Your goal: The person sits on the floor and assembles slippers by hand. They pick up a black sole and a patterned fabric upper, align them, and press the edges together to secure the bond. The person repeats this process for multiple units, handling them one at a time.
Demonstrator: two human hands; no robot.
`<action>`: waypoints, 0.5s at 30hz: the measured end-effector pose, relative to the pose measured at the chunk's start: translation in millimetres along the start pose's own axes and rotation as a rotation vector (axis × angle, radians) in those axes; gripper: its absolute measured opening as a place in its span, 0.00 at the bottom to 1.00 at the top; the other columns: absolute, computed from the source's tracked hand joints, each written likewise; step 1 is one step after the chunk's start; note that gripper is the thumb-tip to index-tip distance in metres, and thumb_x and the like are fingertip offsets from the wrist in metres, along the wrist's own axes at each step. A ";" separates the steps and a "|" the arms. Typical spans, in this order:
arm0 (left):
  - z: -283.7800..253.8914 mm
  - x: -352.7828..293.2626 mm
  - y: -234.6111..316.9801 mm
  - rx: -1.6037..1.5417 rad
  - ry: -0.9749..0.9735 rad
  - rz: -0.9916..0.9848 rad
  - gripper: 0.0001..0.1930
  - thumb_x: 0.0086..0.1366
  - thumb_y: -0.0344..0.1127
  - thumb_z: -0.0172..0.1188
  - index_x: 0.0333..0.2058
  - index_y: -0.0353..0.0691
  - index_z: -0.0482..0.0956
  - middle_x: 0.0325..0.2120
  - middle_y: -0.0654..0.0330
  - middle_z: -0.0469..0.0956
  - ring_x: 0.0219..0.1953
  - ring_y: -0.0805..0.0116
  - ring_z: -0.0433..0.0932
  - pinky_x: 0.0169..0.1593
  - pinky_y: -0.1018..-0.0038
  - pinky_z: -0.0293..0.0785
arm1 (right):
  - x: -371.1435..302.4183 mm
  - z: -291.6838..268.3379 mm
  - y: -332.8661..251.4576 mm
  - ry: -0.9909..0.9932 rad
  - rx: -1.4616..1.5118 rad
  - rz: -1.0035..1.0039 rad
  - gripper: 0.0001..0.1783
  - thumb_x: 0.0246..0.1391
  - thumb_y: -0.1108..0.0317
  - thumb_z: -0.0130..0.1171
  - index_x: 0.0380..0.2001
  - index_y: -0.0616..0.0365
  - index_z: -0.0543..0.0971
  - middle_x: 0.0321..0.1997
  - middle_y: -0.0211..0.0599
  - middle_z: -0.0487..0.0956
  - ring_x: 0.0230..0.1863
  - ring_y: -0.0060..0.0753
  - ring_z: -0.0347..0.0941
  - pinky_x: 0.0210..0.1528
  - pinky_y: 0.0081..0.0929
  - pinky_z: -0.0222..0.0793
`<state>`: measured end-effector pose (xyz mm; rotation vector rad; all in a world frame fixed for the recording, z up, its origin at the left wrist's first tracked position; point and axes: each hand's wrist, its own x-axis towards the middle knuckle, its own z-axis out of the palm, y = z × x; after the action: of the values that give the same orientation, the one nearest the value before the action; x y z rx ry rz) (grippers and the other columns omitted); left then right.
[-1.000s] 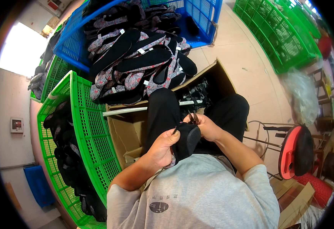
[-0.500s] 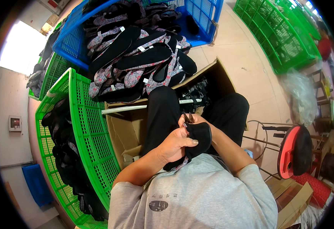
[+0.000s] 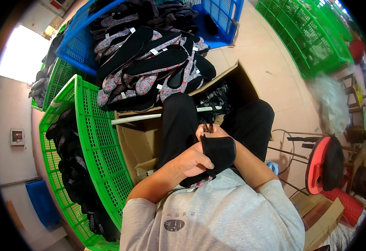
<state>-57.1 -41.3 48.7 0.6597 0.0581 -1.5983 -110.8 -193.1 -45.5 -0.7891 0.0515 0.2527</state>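
A black slipper [image 3: 219, 152] with floral trim is held bent in front of my belly. My left hand [image 3: 192, 162] grips it, thumb lying across its edge. Just beyond the slipper's upper edge, my right hand [image 3: 216, 131] is closed around small dark thread snips [image 3: 208, 127], whose two blades point away from me. Part of my right hand is hidden behind the slipper. A pale label hangs by the slipper's near end, over my shirt.
A pile of floral-and-black slippers [image 3: 157, 62] spills from a blue crate [image 3: 76, 50] ahead. At my left stands a green crate [image 3: 101, 154] of dark slippers. A cardboard box [image 3: 130, 142] with a white rod [image 3: 137, 119] across it sits by my knees. A red-and-black stool [image 3: 317, 167] is at right.
The slipper has turned in my left hand, so more of its black face shows and it covers more of my right hand. The snips stay in about the same place.
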 end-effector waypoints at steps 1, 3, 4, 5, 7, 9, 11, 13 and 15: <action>2.7 1.3 1.1 0.049 0.031 -0.015 0.33 0.40 0.12 0.51 0.52 0.28 0.75 0.46 0.51 0.79 0.50 0.56 0.80 0.56 0.64 0.76 | -2.2 2.2 -0.5 0.009 -0.047 -0.034 0.11 0.60 0.61 0.64 0.31 0.55 0.76 0.27 0.20 0.74 0.29 0.12 0.69 0.32 0.17 0.67; 3.1 3.3 5.3 0.035 0.058 -0.029 0.33 0.41 0.12 0.50 0.52 0.28 0.74 0.46 0.51 0.79 0.50 0.57 0.80 0.56 0.64 0.75 | -6.2 -1.0 -0.6 0.061 -0.021 0.009 0.10 0.61 0.62 0.63 0.31 0.55 0.76 0.28 0.20 0.74 0.29 0.12 0.69 0.33 0.17 0.68; 2.7 3.5 6.3 0.028 0.072 -0.036 0.33 0.41 0.12 0.50 0.53 0.28 0.74 0.47 0.50 0.79 0.50 0.57 0.80 0.57 0.64 0.75 | -8.3 -2.6 -1.0 0.086 -0.009 0.031 0.10 0.61 0.62 0.63 0.31 0.55 0.76 0.28 0.20 0.74 0.29 0.12 0.69 0.33 0.17 0.68; 0.5 3.0 5.8 0.011 0.086 -0.002 0.33 0.43 0.11 0.49 0.53 0.28 0.74 0.47 0.50 0.79 0.50 0.57 0.80 0.56 0.64 0.75 | -9.2 -1.2 -4.1 0.118 -0.025 0.037 0.08 0.62 0.64 0.62 0.32 0.55 0.77 0.28 0.20 0.75 0.30 0.12 0.70 0.34 0.16 0.68; -5.5 1.6 2.4 -0.022 0.115 0.068 0.32 0.45 0.11 0.48 0.53 0.27 0.74 0.47 0.50 0.79 0.50 0.57 0.80 0.56 0.64 0.75 | -8.8 3.5 2.3 0.211 -0.122 -0.157 0.08 0.62 0.65 0.61 0.31 0.55 0.76 0.29 0.20 0.75 0.29 0.12 0.70 0.34 0.16 0.69; 0.6 -3.0 3.5 0.044 0.160 0.224 0.31 0.47 0.11 0.48 0.54 0.27 0.73 0.49 0.49 0.79 0.50 0.58 0.79 0.57 0.64 0.74 | -3.3 2.6 18.0 0.301 -0.445 -0.488 0.05 0.61 0.69 0.60 0.32 0.56 0.76 0.30 0.23 0.76 0.26 0.14 0.70 0.28 0.15 0.66; 12.2 -12.1 6.1 0.110 0.185 0.426 0.30 0.52 0.11 0.46 0.57 0.27 0.71 0.52 0.48 0.77 0.53 0.60 0.78 0.59 0.64 0.72 | -13.1 6.3 20.4 0.468 -0.060 -0.221 0.04 0.60 0.70 0.61 0.34 0.55 0.76 0.31 0.26 0.76 0.24 0.16 0.69 0.24 0.15 0.62; 5.8 -15.5 -0.4 0.153 0.217 0.545 0.30 0.53 0.11 0.45 0.58 0.27 0.69 0.53 0.49 0.76 0.55 0.60 0.76 0.60 0.65 0.70 | -22.6 1.8 22.2 0.420 0.125 -0.144 0.08 0.58 0.68 0.64 0.38 0.55 0.76 0.31 0.30 0.76 0.20 0.17 0.66 0.18 0.14 0.53; 6.4 -15.4 1.9 0.286 0.170 0.674 0.31 0.56 0.12 0.44 0.62 0.29 0.65 0.57 0.51 0.73 0.60 0.61 0.72 0.63 0.65 0.67 | -24.7 7.6 16.8 0.296 0.115 -0.214 0.10 0.57 0.66 0.65 0.40 0.54 0.76 0.31 0.30 0.76 0.20 0.16 0.65 0.19 0.13 0.53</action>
<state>-57.9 -30.4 61.4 0.9195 -0.2500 -0.9038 -139.3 -181.4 -48.4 -0.7062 0.2568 -0.0704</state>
